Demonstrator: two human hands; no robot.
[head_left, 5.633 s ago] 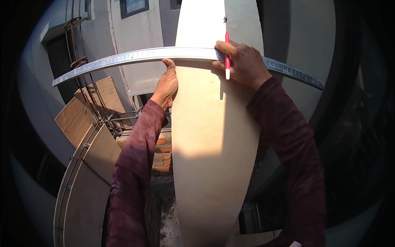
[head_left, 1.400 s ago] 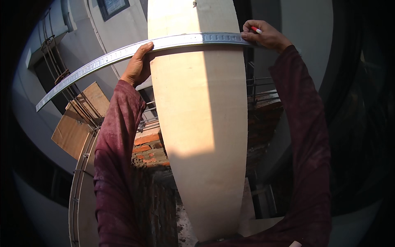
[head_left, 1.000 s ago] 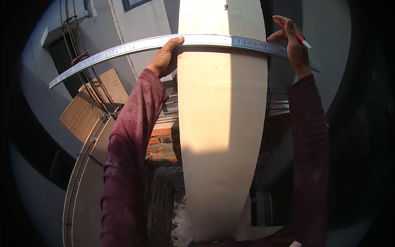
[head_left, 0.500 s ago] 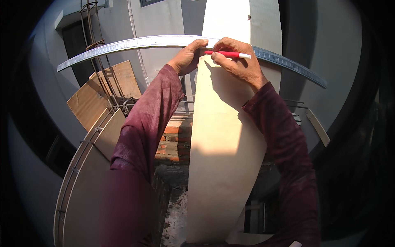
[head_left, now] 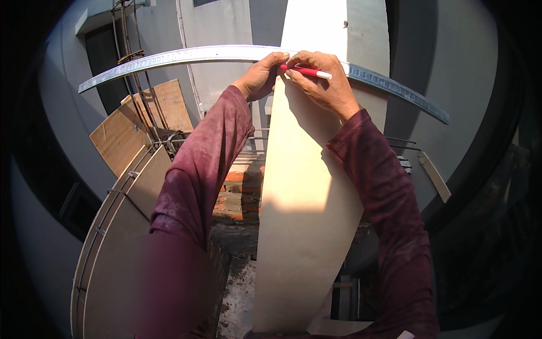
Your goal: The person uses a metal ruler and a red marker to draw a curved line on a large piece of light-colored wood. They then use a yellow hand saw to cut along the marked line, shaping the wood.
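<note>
A long silvery metal strip (head_left: 192, 55) lies crosswise over a pale wooden board (head_left: 305, 175) and sticks out past both its edges. At the board's left edge, my left hand (head_left: 261, 78) grips the strip, thumb on top and the other fingers mostly hidden below. My right hand (head_left: 330, 87) pinches a red pen (head_left: 307, 71) with a white end. The pen's tip points left, close to my left thumb at the strip's near edge; whether it touches the board I cannot tell.
Upright steel rods (head_left: 131, 53) rise at the left beside a plywood piece (head_left: 121, 133). Nearer, a long panel (head_left: 121, 248) has bars along its edge. Below the board are a brick wall (head_left: 240, 189) and a rough ledge (head_left: 240, 294). Grey walls stand behind.
My right hand and the pen have shifted slightly left and up, toward my left thumb. The strip's left part sits slightly higher in view; my left hand keeps its grip.
</note>
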